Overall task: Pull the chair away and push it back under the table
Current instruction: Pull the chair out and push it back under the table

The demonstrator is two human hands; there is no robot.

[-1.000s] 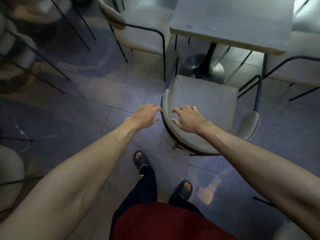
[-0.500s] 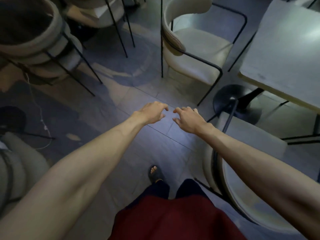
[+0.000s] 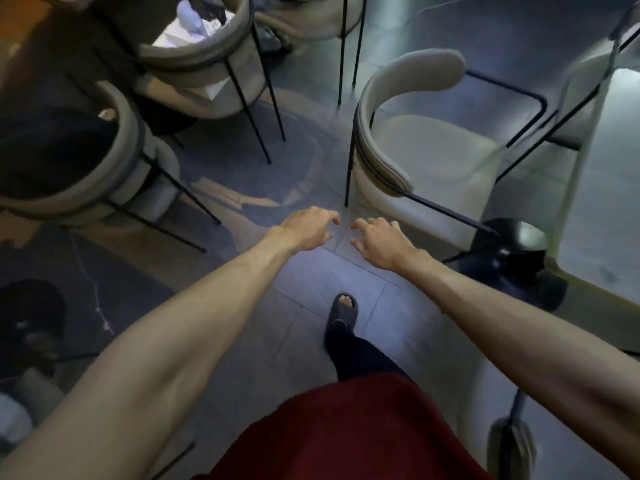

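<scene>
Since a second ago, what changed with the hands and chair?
The left hand and right hand came off the chair backrest; the view swung left, leaving that chair at the lower right edge. Both hands stay outstretched, empty, fingers loosely curled.

Left grip [image 3: 304,227], right grip [image 3: 378,242] relaxed, above floor [image 3: 349,282]

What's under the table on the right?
A black round pedestal base shows below the table edge, with the cream chair standing beside it. Anything further under is covered by the tabletop.
</scene>
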